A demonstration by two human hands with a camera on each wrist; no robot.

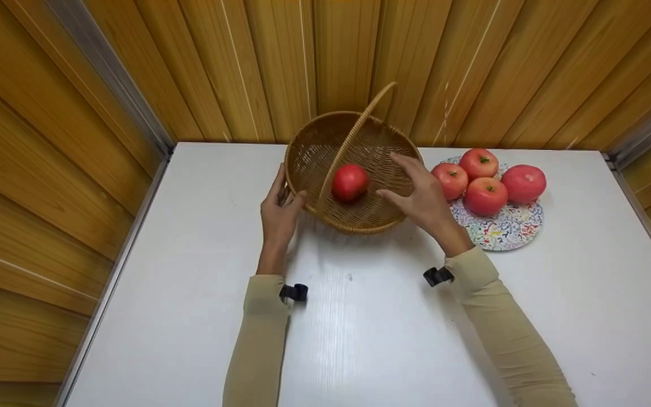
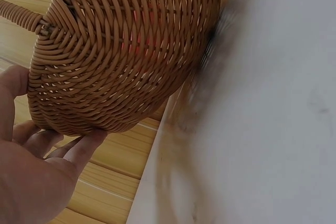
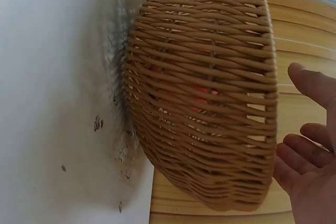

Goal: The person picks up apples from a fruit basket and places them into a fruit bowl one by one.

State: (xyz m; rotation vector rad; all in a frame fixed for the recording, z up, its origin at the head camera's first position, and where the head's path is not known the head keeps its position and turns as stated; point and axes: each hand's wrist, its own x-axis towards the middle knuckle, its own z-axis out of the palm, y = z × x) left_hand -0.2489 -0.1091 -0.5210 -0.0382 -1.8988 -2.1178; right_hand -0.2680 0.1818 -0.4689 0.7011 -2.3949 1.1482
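Note:
A brown wicker basket (image 1: 379, 217) with an arched handle (image 1: 355, 127) stands near the back of the white table. One red apple (image 1: 350, 183) lies inside it, its colour showing through the weave in both wrist views. My left hand (image 1: 281, 217) holds the basket at its left side, thumb at the rim and fingers against the outer wall (image 2: 126, 61). Over the basket's right part is my right hand (image 1: 424, 198), thumb and fingers spread apart with nothing between them. In the right wrist view that hand (image 3: 315, 156) is beside the basket's rim.
Right of the basket, a speckled plate (image 1: 498, 234) carries several apples (image 1: 486, 196), close by my right forearm. A yellow wood-plank wall (image 1: 280, 68) rises directly behind the table (image 1: 354, 339), and another wall stands along the left edge.

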